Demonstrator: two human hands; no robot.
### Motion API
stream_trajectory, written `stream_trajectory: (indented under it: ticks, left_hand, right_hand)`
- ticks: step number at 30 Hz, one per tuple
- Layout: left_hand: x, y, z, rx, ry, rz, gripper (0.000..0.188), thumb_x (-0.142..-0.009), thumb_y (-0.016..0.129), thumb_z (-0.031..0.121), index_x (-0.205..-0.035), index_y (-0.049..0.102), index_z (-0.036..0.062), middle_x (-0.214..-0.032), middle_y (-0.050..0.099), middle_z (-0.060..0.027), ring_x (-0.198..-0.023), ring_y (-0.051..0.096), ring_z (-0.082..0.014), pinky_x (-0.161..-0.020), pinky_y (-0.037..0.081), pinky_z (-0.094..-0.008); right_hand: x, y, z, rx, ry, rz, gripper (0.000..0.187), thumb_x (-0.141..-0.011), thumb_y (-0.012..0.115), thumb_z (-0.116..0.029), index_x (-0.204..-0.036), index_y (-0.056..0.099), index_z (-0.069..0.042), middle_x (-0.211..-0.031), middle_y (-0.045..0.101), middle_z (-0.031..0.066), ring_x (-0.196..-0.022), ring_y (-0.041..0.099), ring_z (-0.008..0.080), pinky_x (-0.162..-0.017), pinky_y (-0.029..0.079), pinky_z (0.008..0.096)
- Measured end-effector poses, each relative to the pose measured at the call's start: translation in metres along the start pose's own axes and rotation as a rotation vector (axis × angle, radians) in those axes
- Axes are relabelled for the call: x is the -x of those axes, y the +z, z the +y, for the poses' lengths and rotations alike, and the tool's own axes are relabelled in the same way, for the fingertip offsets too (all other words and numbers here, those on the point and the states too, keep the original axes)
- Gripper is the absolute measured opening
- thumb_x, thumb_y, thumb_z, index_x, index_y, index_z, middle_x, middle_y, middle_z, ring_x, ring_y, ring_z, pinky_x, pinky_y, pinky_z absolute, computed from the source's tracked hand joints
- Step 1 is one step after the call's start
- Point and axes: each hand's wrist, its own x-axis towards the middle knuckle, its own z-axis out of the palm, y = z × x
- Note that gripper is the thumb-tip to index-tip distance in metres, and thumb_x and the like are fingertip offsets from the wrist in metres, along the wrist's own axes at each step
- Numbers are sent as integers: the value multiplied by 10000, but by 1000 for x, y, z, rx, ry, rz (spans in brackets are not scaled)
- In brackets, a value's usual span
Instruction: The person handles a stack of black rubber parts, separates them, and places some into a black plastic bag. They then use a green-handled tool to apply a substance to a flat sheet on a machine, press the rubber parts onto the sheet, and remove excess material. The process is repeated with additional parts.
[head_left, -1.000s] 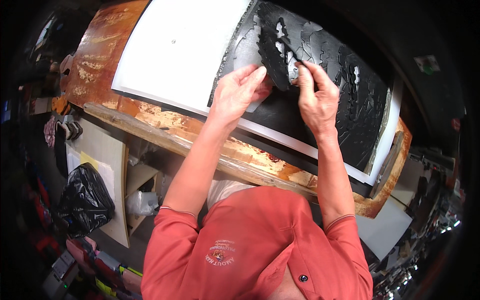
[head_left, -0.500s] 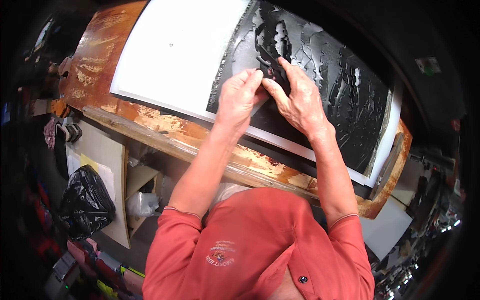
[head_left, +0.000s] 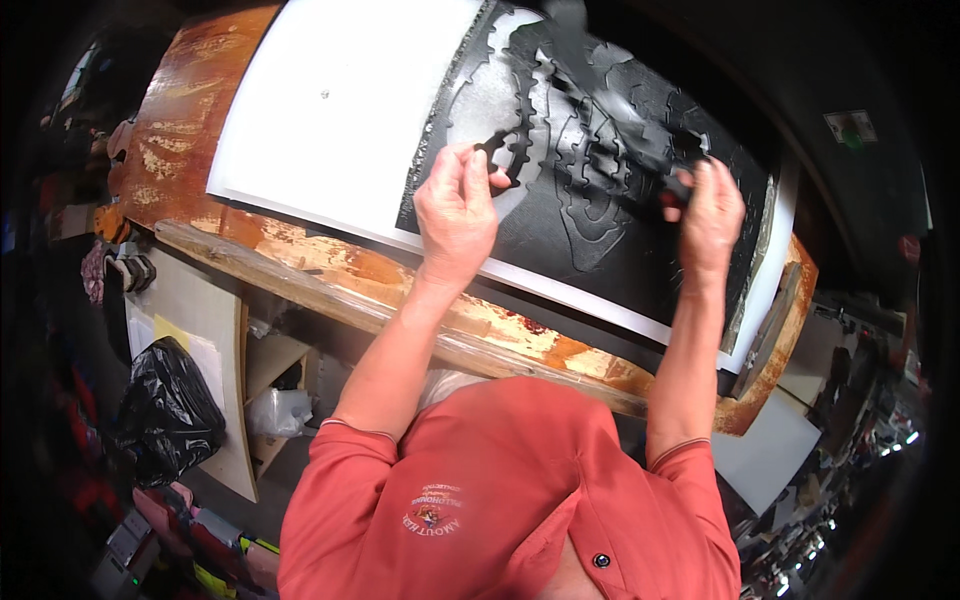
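A black sheet [head_left: 640, 275] with notched outlines cut into it lies on the white board, and light patches show where parts are out. My left hand [head_left: 458, 205] is closed in a pinch on a small black notched strip [head_left: 497, 147] over the sheet's left part. Farther right, my right hand [head_left: 712, 215] is raised over the sheet, thumb and fingers pressed together. From it a black cut-out piece [head_left: 632, 137] trails up and to the left, smeared by motion, so its shape is unclear.
A white board [head_left: 330, 110] extends left of the sheet on a worn wooden table [head_left: 180, 110]. Along the near edge runs a wooden rail [head_left: 300, 285]. A black plastic bag [head_left: 172, 405] sits below at left, beside shelving that holds a clear bag [head_left: 282, 412].
My hands were close together on the black pieces and are now well apart. The right one moved right, pulling a black piece along; the left moved slightly left, keeping a strip.
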Motion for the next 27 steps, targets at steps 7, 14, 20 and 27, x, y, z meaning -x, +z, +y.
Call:
stream_trajectory:
  ticks: [7,14,20,27]
  left_hand:
    - [2,-3,-2,-2,-29,-3,268,-1127,528,106,-1344,603,-31,-1145,709,-123,-985,684,-140,-873,565,-295]
    - [53,-13,34,-369,196,-235,611,-997,711,127,-1523,479,-80,-1565,450,-341,-1298,618,-456,-1075,524,-460]
    - [23,-20,46,-337,-35,-382,358,-986,739,202,-1233,681,-50,-1179,712,-231,-962,722,-288,-833,587,-387]
    - [-30,-18,50,-171,-309,-764,328,-1009,680,281,-1062,774,-29,-706,594,41,-677,519,-48,-609,421,-259]
  right_hand:
    - [-21,-152,-11,182,-193,371,277,-1131,546,-228,-1087,711,-10,-978,769,90,-761,681,135,-703,558,278]
    - [48,-56,-3,815,-547,56,140,-1030,623,-71,-1125,688,10,-983,711,181,-845,701,328,-759,571,400]
    - [76,24,8,763,-802,-205,183,-861,708,31,-1036,660,11,-909,654,158,-830,662,333,-758,566,415]
    - [79,35,4,790,-790,-241,147,-900,695,27,-1040,652,16,-913,658,170,-836,660,360,-750,550,430]
